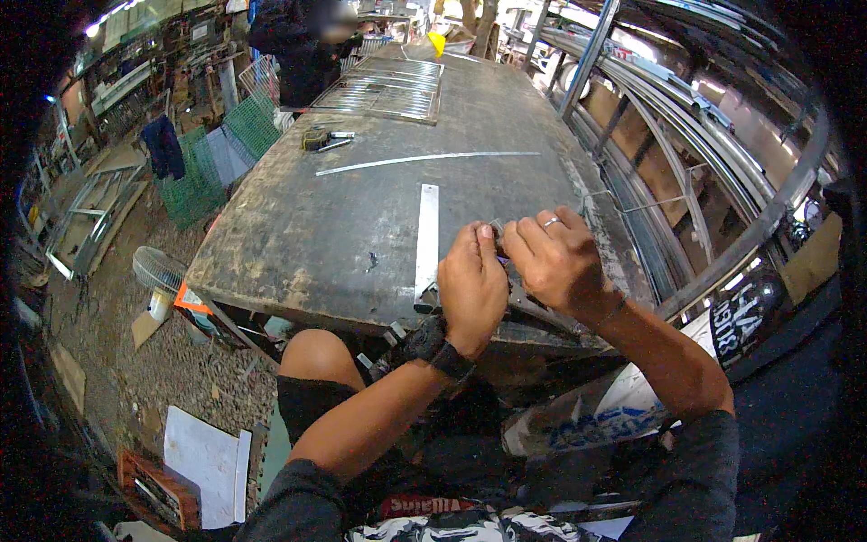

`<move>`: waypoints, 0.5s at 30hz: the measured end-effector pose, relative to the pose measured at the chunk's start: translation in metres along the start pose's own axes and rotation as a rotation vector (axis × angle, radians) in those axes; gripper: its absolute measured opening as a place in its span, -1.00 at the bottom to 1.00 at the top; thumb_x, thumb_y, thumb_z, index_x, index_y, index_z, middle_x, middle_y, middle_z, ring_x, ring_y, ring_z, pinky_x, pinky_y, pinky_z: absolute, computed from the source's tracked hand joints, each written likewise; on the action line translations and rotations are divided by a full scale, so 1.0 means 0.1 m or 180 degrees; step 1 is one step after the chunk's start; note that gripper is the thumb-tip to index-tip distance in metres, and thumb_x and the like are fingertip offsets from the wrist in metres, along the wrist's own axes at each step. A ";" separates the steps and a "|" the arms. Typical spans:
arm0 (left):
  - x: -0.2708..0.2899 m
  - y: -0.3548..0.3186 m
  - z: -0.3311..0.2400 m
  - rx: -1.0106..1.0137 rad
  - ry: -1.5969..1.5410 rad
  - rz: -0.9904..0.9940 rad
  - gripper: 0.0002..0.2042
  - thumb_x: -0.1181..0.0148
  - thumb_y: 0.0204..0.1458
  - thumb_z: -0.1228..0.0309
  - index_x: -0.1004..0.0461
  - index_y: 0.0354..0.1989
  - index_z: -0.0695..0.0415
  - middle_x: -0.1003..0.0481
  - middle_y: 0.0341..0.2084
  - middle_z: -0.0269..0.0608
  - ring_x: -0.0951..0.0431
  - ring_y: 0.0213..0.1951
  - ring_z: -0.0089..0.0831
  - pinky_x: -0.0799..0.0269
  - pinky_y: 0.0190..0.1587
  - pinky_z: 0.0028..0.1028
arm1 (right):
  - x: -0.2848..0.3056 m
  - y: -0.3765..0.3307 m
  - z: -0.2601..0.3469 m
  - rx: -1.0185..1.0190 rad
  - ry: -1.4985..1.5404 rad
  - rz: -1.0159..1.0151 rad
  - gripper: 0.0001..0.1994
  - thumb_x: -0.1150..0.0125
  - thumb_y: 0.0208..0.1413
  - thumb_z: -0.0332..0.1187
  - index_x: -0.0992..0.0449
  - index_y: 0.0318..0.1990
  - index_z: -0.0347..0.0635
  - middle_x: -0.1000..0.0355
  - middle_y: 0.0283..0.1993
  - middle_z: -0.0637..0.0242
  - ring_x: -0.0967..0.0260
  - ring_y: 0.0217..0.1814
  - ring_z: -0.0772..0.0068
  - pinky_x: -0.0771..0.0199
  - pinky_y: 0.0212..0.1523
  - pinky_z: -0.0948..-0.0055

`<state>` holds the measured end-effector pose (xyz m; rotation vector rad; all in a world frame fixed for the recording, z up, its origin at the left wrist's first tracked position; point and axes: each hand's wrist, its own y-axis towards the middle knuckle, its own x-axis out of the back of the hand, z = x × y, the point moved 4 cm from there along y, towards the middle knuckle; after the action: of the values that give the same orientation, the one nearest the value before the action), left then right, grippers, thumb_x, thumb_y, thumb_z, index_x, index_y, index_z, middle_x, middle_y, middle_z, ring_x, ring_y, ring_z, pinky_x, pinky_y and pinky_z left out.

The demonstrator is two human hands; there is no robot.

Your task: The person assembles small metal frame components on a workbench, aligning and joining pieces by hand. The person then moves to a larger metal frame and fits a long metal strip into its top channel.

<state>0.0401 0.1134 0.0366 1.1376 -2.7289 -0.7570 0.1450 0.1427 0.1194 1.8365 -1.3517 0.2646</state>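
Observation:
Both of my hands are close together above the near edge of a dark worktable. My left hand, with a black watch at the wrist, is closed, thumb and fingers pinching a small metallic piece. My right hand wears a ring and is closed at the other side of that piece; its fingertips are partly hidden. The piece is too small to name. Just left of my hands lies a flat metal try square, its dark stock at the table edge. A long thin metal strip lies beyond it.
A tape measure and a metal grille lie farther up the table. Another person stands at its far left. Metal bars on a rack line the right side; a white cylinder is near my right arm. A fan stands left.

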 end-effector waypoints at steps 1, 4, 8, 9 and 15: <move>0.00 0.00 0.00 -0.0095 -0.0078 -0.0057 -0.72 0.00 0.44 0.33 -0.52 -0.20 0.29 -0.57 -0.46 0.16 -0.62 -0.40 0.10 -0.46 -0.33 -0.09 | -0.02 -0.01 0.00 -0.0078 -0.0003 0.0038 -0.93 -0.23 -0.01 -0.33 -0.52 -0.42 -0.08 -0.33 -0.46 0.36 -0.40 -0.35 0.32 -0.42 -0.23 0.27; 0.00 0.01 0.01 -0.0051 -0.0108 -0.0030 -0.71 0.02 0.46 0.31 -0.51 -0.20 0.28 -0.60 -0.43 0.07 -0.64 -0.42 -0.08 -0.47 -0.35 -0.18 | -0.01 0.01 0.00 0.0043 0.0003 -0.0075 -0.92 -0.22 0.00 -0.32 -0.52 -0.40 -0.09 -0.32 -0.46 0.37 -0.38 -0.35 0.33 -0.39 -0.21 0.29; -0.02 0.06 0.05 0.0770 -0.1450 0.0863 -0.75 0.06 0.50 0.27 -0.44 -0.06 0.21 -0.65 -0.28 -0.07 -0.64 -0.33 -0.38 -0.50 -0.31 -0.37 | 0.06 0.09 -0.31 0.0279 0.0404 0.0176 -0.83 -0.24 0.05 -0.30 -0.61 -0.22 -0.11 -0.49 -0.28 0.31 -0.50 -0.15 0.24 -0.43 0.11 0.15; -0.04 0.10 0.04 0.0931 -0.1798 0.1026 -0.76 0.07 0.50 0.26 -0.42 -0.03 0.19 -0.65 -0.23 -0.09 -0.64 -0.30 -0.43 -0.51 -0.28 -0.42 | 0.13 0.12 -0.43 0.0363 0.0326 -0.0035 -0.79 -0.25 0.06 -0.31 -0.63 -0.16 -0.09 -0.54 -0.21 0.29 -0.53 -0.09 0.22 -0.41 0.20 0.10; 0.07 0.34 0.00 0.1667 -0.2758 0.1273 -0.72 0.12 0.51 0.22 -0.37 0.06 0.19 -0.60 0.02 0.19 -0.65 -0.09 -0.22 -0.58 0.05 -0.28 | 0.45 -0.02 -0.73 -0.0600 0.0181 -0.0793 -0.74 -0.27 0.23 -0.36 -0.66 0.05 -0.07 -0.61 -0.02 0.22 -0.57 0.05 0.15 -0.34 0.37 -0.02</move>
<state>0.0133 0.1287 0.0517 0.2435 -3.8622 -0.5672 0.1861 0.1639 0.1917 1.8013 -1.0582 0.0559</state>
